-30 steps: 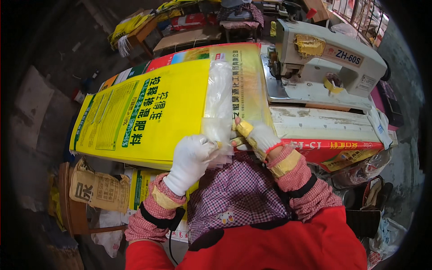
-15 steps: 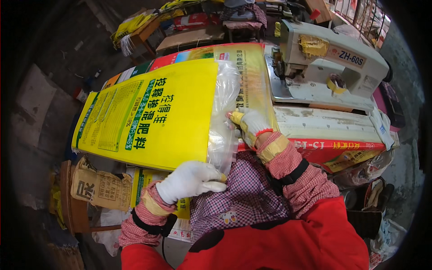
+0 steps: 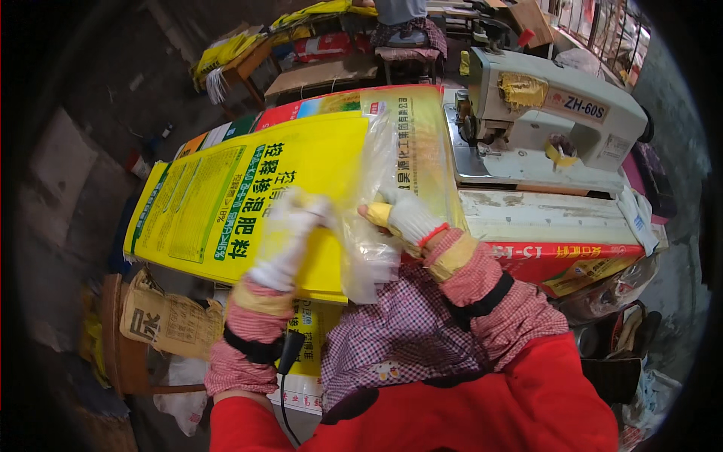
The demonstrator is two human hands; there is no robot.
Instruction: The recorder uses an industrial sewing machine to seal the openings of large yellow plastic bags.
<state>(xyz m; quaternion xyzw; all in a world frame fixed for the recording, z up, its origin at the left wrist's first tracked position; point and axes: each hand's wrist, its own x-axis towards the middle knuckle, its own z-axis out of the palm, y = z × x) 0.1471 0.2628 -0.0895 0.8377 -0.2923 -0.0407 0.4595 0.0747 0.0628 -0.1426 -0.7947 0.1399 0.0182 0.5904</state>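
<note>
A large yellow woven sack (image 3: 226, 203) with green printing lies flat on the work table, its open end toward me. A clear plastic liner (image 3: 369, 248) sticks out of that end. My left hand (image 3: 290, 241), in a white glove and blurred by motion, rests on the sack's near edge beside the liner. My right hand (image 3: 403, 218), gloved with a yellow fingertip, pinches the liner's edge. Both forearms wear checked sleeve covers.
A grey industrial sewing machine (image 3: 550, 113) stands on the table at the right. More printed sacks (image 3: 422, 143) lie under the yellow one. A stack of sacks (image 3: 169, 320) sits low on the left. Another person's stool and benches (image 3: 339, 68) stand at the back.
My left hand has risen from the sack's lower edge up onto its face near the liner. My right hand has kept its grip on the liner, and the sack has shifted slightly.
</note>
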